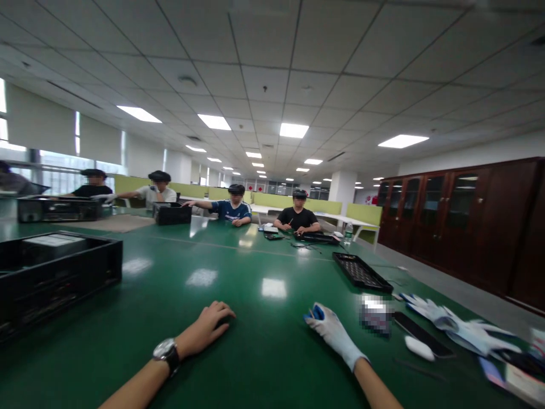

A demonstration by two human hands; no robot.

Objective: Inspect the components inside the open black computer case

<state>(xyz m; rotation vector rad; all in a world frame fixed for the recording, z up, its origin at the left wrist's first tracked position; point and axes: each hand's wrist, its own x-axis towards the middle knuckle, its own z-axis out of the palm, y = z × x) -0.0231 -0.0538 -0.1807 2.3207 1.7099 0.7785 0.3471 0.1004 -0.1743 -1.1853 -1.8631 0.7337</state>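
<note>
On the near side of the green table point(238, 363), I observe both my hands, set apart from each other with bare tabletop between. My left hand point(208, 329) is ungloved, palm down, fingers loosely extended and slightly spread, with hold of nothing visible; a wristwatch point(167, 355) with a silver-coloured case and dark strap sits on that wrist. My right hand point(330, 329) wears a white glove point(349, 351), with blue showing at the fingers and palm side; the fingers are curled inward, and I cannot tell how tightly, nor whether anything is inside them. Just right of it lies a pixelated item point(374, 315), contents unreadable. Beyond that, a dark flat slab point(411, 326) lies near a white rounded object point(419, 347), with further white gloves point(474, 335) crumpled alongside. A shallow black tray point(361, 271) with a patterned interior rests farther up on the right. To my left stands an open black casing point(85, 278), well apart from my left hand. Across the table, a person in a black shirt point(297, 217) sits facing me, near a clear bottle point(348, 234); a person in blue point(230, 211) reaches one arm toward a smaller black box point(172, 214).
</note>
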